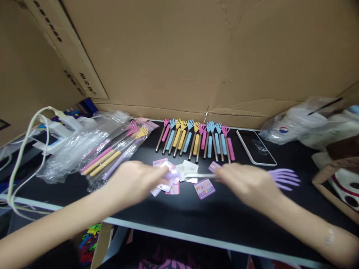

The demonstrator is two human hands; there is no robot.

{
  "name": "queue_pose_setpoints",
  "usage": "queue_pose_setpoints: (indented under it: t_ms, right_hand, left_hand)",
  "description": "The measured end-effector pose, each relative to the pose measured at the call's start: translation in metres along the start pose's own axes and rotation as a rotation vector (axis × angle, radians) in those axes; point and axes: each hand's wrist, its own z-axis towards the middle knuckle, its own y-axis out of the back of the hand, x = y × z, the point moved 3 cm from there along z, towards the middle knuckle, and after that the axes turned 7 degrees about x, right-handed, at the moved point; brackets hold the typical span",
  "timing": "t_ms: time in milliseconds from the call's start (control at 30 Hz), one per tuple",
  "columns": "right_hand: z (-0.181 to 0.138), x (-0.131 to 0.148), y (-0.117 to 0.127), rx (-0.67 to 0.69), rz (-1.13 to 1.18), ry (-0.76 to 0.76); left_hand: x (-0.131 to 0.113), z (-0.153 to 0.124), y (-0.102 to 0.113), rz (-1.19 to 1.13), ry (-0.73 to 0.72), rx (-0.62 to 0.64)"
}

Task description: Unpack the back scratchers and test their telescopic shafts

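Note:
A purple back scratcher with a metal rod (201, 175) stretches level between my two hands, above the table. My left hand (137, 181) is closed around its purple handle end, slightly smeared by motion. At the other end, my right hand (244, 183) grips the rod, and the purple claw head (284, 178) sticks out to the right past it. Small printed cards (204, 188) lie scattered beneath, some hidden by the handle. Behind them is a row of back scratchers (193, 138) with pink, blue and yellow claw heads, their metal rods and coloured grips side by side.
Plastic-wrapped back scratchers (112, 153) lie on the left, beside a white cable (17, 179). To the right are a phone (256, 147), a bagged cup (291, 121) and a brown-handled bag (343, 179). Cardboard (174, 56) walls the back of the black table (224, 220).

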Motion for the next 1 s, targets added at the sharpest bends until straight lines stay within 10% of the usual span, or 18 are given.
queue_pose_setpoints:
  t_ms: [167, 500, 1000]
  right_hand:
    - [-0.078, -0.117, -0.019, 0.272, -0.184, -0.671]
    - [-0.03, -0.128, -0.079, 0.283, 0.107, 0.097]
    - [-0.022, -0.122, -0.105, 0.242, 0.216, 0.173]
  left_hand:
    - [0.089, -0.056, -0.001, 0.105, 0.543, 0.122]
    - [0.047, -0.011, -0.012, 0.026, 0.172, 0.096]
    - [0.05, -0.005, -0.018, -0.107, 0.151, 0.079]
